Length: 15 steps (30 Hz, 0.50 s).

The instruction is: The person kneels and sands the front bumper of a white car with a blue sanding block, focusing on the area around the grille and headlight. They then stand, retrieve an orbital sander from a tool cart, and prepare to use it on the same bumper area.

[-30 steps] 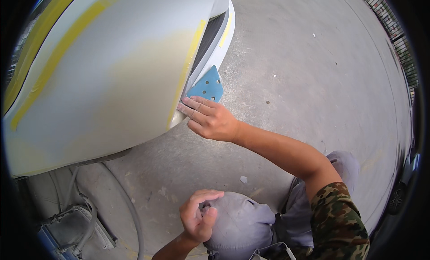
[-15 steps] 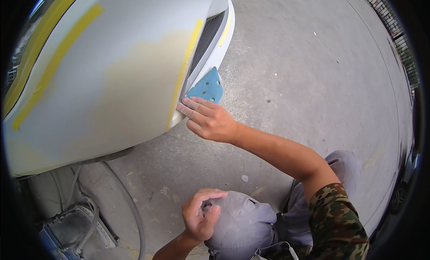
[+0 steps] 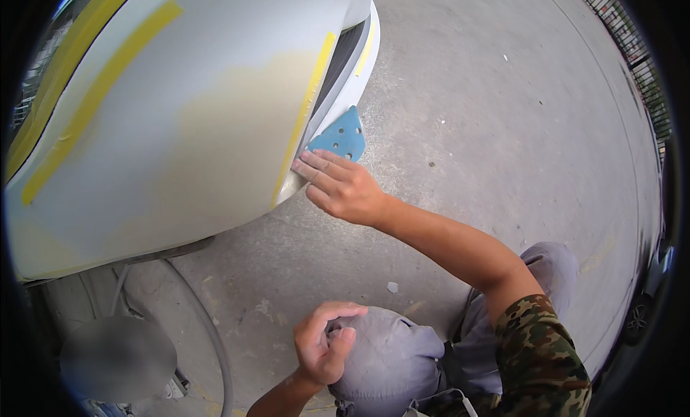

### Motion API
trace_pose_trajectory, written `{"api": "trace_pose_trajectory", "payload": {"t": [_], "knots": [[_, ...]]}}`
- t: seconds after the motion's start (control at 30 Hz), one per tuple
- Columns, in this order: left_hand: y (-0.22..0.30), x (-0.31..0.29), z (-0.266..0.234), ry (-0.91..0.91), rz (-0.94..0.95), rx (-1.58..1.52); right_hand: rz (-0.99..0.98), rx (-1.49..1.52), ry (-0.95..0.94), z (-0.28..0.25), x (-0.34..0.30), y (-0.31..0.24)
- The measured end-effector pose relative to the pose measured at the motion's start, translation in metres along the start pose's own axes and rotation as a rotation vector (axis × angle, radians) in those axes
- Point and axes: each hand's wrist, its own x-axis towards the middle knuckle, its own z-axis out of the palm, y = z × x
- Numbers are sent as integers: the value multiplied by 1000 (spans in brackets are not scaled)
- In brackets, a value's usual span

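A blue sheet of sandpaper with several punched holes lies against the pale lower edge of a car bumper. My right hand presses on it near the bumper's corner, fingers stretched forward and close together. Part of the sheet is hidden under those fingers. Yellow masking tape runs along the panel just left of my fingertips. Resting on my grey-trousered knee, my left hand has curved fingers and a thumb held apart from them, with nothing visible in it.
Wider yellow tape crosses the panel at the left. A dark grille opening lies beyond the sandpaper. A grey hose curves over the concrete floor toward equipment at lower left, mostly covered by a blurred patch.
My right hand and the sandpaper have shifted slightly right and away from me. The whole car also sits a little further right in the view. My left hand stays on the knee.
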Motion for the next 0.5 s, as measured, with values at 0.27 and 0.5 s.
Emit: {"api": "trace_pose_trajectory", "payload": {"t": [0.27, 0.5], "knots": [[2, 12, 0, -42, -28, 37, -33, 20, -28, 19, -18, -1], [-20, 90, 4, -109, 301, 799, 317, -110, -28, -29, -57, 61]]}}
